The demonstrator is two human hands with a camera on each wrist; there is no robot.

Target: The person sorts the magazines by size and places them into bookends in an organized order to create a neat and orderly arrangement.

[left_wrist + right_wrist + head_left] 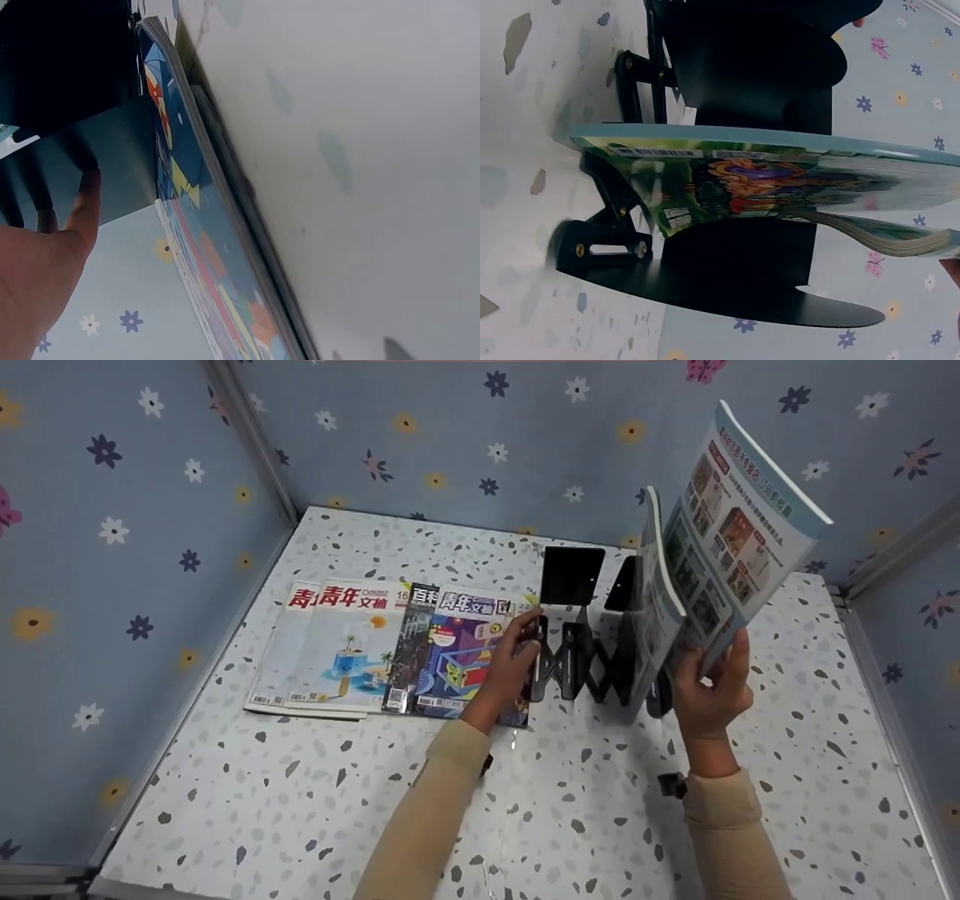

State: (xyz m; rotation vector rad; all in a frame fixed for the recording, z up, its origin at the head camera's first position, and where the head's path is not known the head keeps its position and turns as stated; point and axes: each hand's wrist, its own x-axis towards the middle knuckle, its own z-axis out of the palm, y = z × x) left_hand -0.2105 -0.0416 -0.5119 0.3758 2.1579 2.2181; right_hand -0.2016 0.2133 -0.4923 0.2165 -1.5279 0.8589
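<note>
1. White table (300,802), speckled with grey and dark chips (241,854).
2. Blue-grey walls (450,427) behind and at both sides, printed with flowers (496,384) and pink butterflies (705,369).
3. Grey post (256,442) in the left back corner.

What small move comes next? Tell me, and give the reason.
Probably lower the glossy teal-and-white paper magazine in the right hand into the black metal expandable rack: it appears raised above the green-covered paper magazine standing inside, and the left hand touches the rack's left end, perhaps steadying it.

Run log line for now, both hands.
left hand: touching black rack | right hand: holding magazine | overlapping magazines: flat, left of rack
</note>
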